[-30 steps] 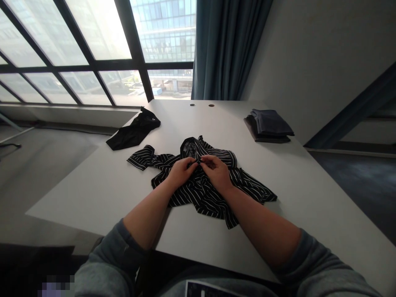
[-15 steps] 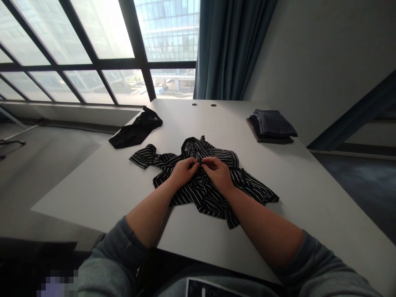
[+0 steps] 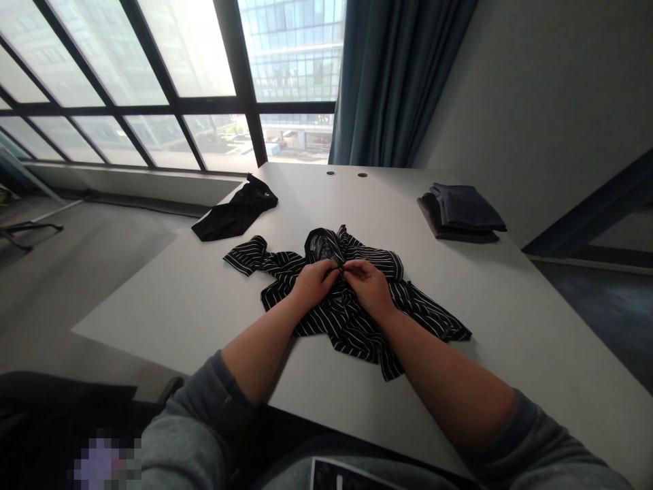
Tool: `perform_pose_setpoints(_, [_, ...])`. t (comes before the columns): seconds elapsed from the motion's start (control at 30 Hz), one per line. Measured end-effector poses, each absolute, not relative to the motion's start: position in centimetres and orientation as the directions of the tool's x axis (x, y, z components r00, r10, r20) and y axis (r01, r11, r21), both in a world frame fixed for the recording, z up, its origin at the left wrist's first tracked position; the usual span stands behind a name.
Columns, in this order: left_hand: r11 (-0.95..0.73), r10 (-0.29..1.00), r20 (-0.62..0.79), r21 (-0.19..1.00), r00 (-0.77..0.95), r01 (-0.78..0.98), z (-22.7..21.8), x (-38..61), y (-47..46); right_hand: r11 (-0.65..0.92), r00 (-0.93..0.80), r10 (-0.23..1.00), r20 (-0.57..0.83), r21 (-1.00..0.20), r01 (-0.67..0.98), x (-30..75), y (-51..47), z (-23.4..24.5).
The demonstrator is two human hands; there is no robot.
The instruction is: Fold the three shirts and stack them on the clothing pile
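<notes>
A black shirt with thin white stripes point(image 3: 352, 320) lies crumpled in the middle of the white table point(image 3: 510, 320). My left hand point(image 3: 313, 282) and my right hand point(image 3: 370, 286) rest on it side by side, just below its collar. Both pinch the fabric where the two front edges meet, fingertips almost touching. What sits between the fingertips is too small to make out. One striped sleeve spreads out to the left.
A plain black garment point(image 3: 235, 214) lies near the table's far left edge. A folded stack of dark grey clothes point(image 3: 462, 212) sits at the far right. Large windows and a blue curtain point(image 3: 392, 82) stand behind the table.
My hands stay pinched on the shirt front with only small finger movements. The view has shifted slightly, so everything sits a little further right in the frame.
</notes>
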State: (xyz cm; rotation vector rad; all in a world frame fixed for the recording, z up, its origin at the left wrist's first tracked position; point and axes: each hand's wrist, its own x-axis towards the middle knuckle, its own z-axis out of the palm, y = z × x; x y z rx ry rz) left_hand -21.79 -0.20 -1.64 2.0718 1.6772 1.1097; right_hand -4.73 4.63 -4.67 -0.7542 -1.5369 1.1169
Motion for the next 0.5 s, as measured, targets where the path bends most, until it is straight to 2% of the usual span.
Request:
perform_pose_setpoints(0.23, [-0.32, 0.915, 0.39, 0.538, 0.106, 0.78, -2.08, -22.13, 0.18, 0.369, -0.226, 0.904, 0.364, -0.929, -0.017, -4.7, 4.47, -4.37])
perform_pose_setpoints(0.33, [-0.328, 0.913, 0.397, 0.575, 0.095, 0.749, -2.15, -22.33, 0.26, 0.388, -0.224, 0.9, 0.374, -0.922, 0.016, -4.67, 4.42, -4.23])
perform_pose_setpoints(0.5, [-0.315, 0.926, 0.371, 0.658, 0.069, 0.684, -2.14, -22.5, 0.19, 0.391, -0.265, 0.885, 0.382, -0.92, -0.02, -4.74, 4.58, -4.12])
